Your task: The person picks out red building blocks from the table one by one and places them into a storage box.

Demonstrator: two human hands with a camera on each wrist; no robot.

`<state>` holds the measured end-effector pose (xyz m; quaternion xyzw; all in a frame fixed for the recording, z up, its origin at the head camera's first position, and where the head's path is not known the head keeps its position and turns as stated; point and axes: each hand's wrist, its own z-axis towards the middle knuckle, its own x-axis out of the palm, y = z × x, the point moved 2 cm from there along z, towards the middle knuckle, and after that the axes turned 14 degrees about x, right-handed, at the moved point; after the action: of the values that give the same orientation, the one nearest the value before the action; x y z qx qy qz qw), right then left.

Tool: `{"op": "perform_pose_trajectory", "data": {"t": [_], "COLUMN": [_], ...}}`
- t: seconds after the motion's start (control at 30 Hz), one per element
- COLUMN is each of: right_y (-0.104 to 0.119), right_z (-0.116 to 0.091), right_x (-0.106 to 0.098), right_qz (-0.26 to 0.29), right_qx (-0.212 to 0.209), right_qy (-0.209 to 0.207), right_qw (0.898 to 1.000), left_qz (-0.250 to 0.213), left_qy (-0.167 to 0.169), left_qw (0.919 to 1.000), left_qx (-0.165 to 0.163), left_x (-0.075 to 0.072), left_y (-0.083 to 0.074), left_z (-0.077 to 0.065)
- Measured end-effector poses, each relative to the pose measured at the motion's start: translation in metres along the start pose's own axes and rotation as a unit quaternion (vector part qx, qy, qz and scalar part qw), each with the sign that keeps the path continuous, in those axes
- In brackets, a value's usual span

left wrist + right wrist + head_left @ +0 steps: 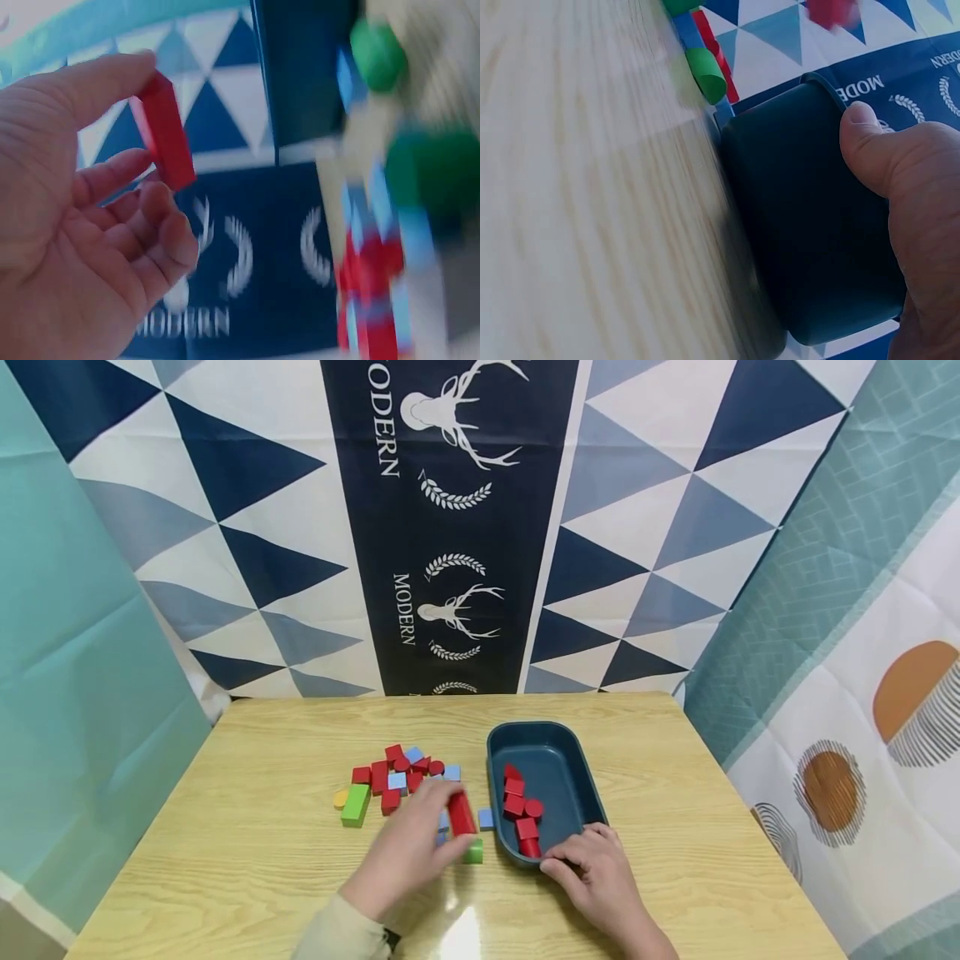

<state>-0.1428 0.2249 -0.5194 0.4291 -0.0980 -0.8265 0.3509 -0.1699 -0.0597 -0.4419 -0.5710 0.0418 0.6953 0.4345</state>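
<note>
A long red block point(165, 135) is pinched between the thumb and fingers of my left hand point(412, 837), raised a little left of the dark teal tray point(585, 760). Several red blocks point(514, 802) lie inside the tray along its left side. My right hand point(600, 877) holds the tray by its near right rim, the thumb point(862, 120) lying over the edge in the right wrist view. Below the left hand, a green cylinder point(474, 852) and a blue block point(486, 819) sit on the table beside the tray.
Left of the tray spreads a loose group of red blocks point(380, 777) and blue blocks point(397, 781). A green block point(356, 806) and a yellow round piece point(341, 799) lie at its left edge. The wooden table point(675, 827) ends at a patterned cloth backdrop point(450, 643).
</note>
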Motion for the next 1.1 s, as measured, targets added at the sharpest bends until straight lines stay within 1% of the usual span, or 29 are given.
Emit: {"op": "perform_pose_trajectory", "data": {"t": [0.1,0.17,0.23,0.3,0.37,0.47,0.57,0.63,0.7,0.9,1.0,1.1], "right_y": [0.001,0.001,0.001,0.001,0.002,0.001,0.001,0.001,0.001,0.002,0.002,0.001], "right_z": [-0.001,-0.001,-0.001,-0.001,-0.001,0.0,0.0,0.0,0.001,0.001,0.001,0.001], "right_x": [0.002,0.004,0.004,0.004,0.003,0.001,0.0,0.0,0.0,-0.001,-0.001,-0.001], "right_qz": [0.001,0.002,-0.001,-0.003,-0.005,-0.003,-0.002,0.0,0.001,0.001,0.001,-0.001], "right_qx": [0.0,-0.001,0.003,0.002,0.003,0.0,0.001,-0.001,-0.002,-0.002,-0.004,-0.004], "right_qy": [-0.001,0.0,0.006,0.008,0.009,0.003,0.003,0.004,0.005,0.0,0.0,0.001], "right_qw": [1.0,1.0,1.0,1.0,1.0,1.0,1.0,1.0,1.0,1.0,1.0,1.0], "left_qz": [-0.052,-0.069,-0.072,-0.062,-0.042,-0.001,0.051,0.081,0.099,0.111,0.11,0.105], "left_qy": [0.031,0.055,0.077,0.1,0.122,0.139,0.135,0.124,0.111,0.085,0.079,0.08], "left_qw": [0.9978,0.9957,0.9941,0.9929,0.9916,0.99,0.9885,0.9876,0.9873,0.9896,0.9902,0.9907], "left_qx": [0.028,0.029,0.023,0.016,0.014,0.026,0.044,0.054,0.054,0.033,0.034,0.035], "left_x": [0.017,0.027,0.036,0.043,0.048,0.053,0.059,0.064,0.068,0.079,0.084,0.087], "left_y": [-0.014,-0.018,-0.02,-0.021,-0.021,-0.023,-0.023,-0.022,-0.021,-0.019,-0.02,-0.02], "left_z": [0.017,0.026,0.033,0.037,0.041,0.045,0.049,0.05,0.052,0.057,0.056,0.055]}}
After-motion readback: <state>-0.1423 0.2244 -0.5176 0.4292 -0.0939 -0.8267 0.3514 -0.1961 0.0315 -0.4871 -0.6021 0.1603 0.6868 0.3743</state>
